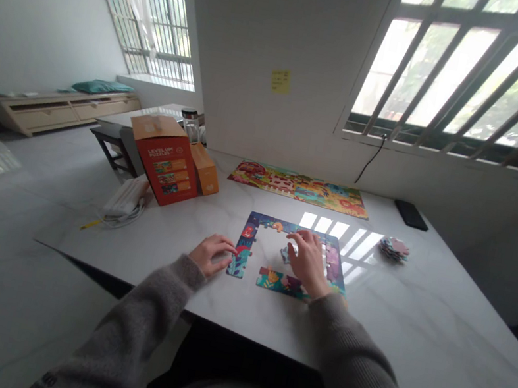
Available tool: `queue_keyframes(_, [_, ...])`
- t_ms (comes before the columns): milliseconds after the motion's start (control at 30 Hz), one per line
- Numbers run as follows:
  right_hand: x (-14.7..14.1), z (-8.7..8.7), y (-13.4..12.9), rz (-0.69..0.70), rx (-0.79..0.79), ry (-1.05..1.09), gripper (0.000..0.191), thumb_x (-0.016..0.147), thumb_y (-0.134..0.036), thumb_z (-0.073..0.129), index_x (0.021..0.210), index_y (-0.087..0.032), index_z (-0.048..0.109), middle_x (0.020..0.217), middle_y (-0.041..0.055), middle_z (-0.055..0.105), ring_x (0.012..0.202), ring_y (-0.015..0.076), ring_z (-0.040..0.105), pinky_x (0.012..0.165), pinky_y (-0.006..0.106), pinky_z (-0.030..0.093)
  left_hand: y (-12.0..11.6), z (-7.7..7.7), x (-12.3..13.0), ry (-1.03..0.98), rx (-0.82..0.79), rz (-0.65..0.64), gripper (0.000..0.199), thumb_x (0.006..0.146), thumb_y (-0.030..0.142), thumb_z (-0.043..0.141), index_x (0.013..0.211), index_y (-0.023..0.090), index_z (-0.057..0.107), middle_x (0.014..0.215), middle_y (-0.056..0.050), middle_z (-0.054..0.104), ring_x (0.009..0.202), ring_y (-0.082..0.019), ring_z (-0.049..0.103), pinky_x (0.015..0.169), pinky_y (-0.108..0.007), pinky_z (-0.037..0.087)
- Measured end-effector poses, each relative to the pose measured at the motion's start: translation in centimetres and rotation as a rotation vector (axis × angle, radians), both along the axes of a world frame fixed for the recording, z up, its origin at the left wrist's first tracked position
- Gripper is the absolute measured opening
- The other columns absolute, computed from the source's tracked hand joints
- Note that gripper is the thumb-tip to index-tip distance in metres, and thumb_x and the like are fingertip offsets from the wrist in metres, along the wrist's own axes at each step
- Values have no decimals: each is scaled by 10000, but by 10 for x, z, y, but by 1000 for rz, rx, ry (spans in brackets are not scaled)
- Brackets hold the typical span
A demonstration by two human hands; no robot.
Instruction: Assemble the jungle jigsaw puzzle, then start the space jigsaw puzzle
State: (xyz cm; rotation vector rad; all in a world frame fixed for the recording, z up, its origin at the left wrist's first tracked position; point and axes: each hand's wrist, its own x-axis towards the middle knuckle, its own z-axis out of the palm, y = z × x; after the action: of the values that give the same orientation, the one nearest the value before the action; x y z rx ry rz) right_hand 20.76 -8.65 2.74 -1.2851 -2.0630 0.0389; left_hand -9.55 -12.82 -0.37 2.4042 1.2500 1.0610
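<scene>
A partly joined puzzle frame (238, 264) lies on the white table, with a gap in its near edge left of the bottom strip. My left hand (213, 255) rests at the frame's left side, fingers apart, its fingertips by the red and teal pieces. Over the right part of the frame is my right hand (308, 261), its fingers spread and curved, holding nothing that I can see. Just beside its fingers, inside the frame, lies a loose light-blue piece (284, 255).
A finished long puzzle (300, 188) lies near the wall. At the left stand a red puzzle box (168, 168) and a white power strip (124, 197) with a cable. To the right are stacked puzzle pieces (394, 249) and a black phone (411, 215).
</scene>
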Motion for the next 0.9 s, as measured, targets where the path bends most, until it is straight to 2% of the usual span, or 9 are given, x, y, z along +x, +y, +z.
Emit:
queue_keyframes(67, [-20, 5, -19, 212, 24, -54, 215, 943, -169, 531, 1094, -213, 678, 1072, 105, 632, 1029, 255, 547, 935, 420, 453, 1, -2, 1, 39, -9, 22, 219, 890, 237, 576, 1047, 212, 727, 1106, -76, 687, 1038, -237, 602, 962, -402, 469])
queue_keyframes(133, [-40, 7, -37, 437, -4, -137, 219, 955, -223, 567, 1154, -241, 656, 1114, 91, 626, 1020, 239, 547, 915, 392, 469, 2, -2, 0, 92, -25, 24, 306, 913, 164, 502, 1125, 232, 712, 1180, -65, 688, 1086, -232, 594, 973, -397, 456])
queue_keyframes(200, [-55, 6, -50, 530, -5, -188, 230, 945, -262, 607, 1172, -248, 644, 1154, 84, 617, 1044, 238, 543, 922, 386, 474, 2, -1, -1, 149, -46, 9, 404, 913, 100, 449, 1202, 258, 684, 1274, -41, 674, 1137, -222, 583, 984, -393, 441])
queue_keyframes(367, [-67, 1, -59, 503, -5, -288, 303, 912, -265, 662, 1207, -213, 619, 1163, 100, 614, 1052, 251, 552, 924, 403, 486, 2, 1, -3, 224, -79, -15, 404, 925, 112, 445, 1195, 276, 696, 1307, -8, 678, 1171, -218, 582, 979, -398, 424])
queue_keyframes(500, [-67, -1, -58, 472, -4, -321, 260, 918, -231, 653, 1177, -209, 634, 1138, 96, 622, 1043, 252, 563, 930, 414, 486, 3, 0, -3, 235, -86, -23, 410, 915, 112, 448, 1195, 274, 699, 1302, -2, 683, 1172, -218, 580, 983, -405, 415])
queue_keyframes(767, [-77, -7, -59, 468, -10, -282, 196, 919, -190, 633, 1112, -208, 656, 1123, 94, 624, 1042, 246, 554, 929, 403, 483, 1, 2, 0, 237, -99, -4, 419, 867, 76, 470, 1152, 270, 708, 1290, -5, 688, 1169, -217, 577, 958, -403, 422])
queue_keyframes(900, [-65, -3, -51, 458, -9, -204, 195, 939, -214, 603, 1127, -222, 653, 1092, 81, 641, 995, 237, 557, 900, 389, 467, -2, 6, 2, 242, -104, 2, 343, 863, 96, 504, 1073, 261, 719, 1286, -12, 688, 1173, -219, 570, 951, -400, 414])
